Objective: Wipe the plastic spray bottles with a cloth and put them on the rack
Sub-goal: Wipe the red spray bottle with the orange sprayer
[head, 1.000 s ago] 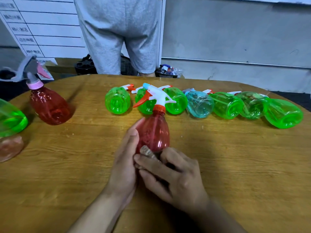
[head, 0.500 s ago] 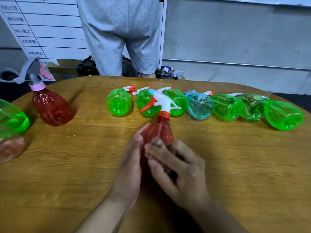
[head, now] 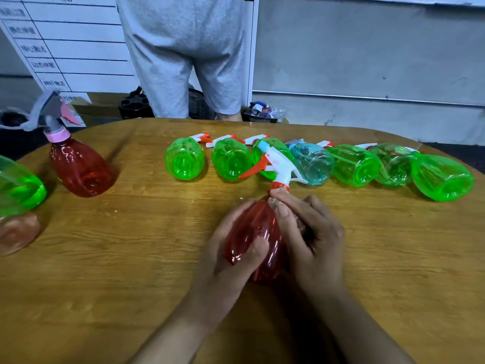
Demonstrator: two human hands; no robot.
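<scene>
A red spray bottle point(head: 258, 232) with a white and orange trigger head stands on the wooden table point(head: 131, 258) at the centre. My left hand point(head: 231, 258) grips its body from the left, thumb across the front. My right hand point(head: 307, 232) holds a small brownish cloth point(head: 275, 204) pressed against the bottle's shoulder, just under the orange collar. Most of the cloth is hidden in my palm. Behind lies a row of several bottles on their sides, mostly green point(head: 185, 161), one pale blue point(head: 313, 164).
At the left stand another red bottle point(head: 78, 166) with a grey and pink head, a green bottle point(head: 18, 187) and a pale orange one point(head: 15, 232), cut by the frame edge. A person in grey shorts point(head: 183, 56) stands beyond the table's far edge. No rack is in view.
My right hand has slid the cloth up the bottle from its lower body to the shoulder near the collar. The bottle's head has tipped a little to the right.
</scene>
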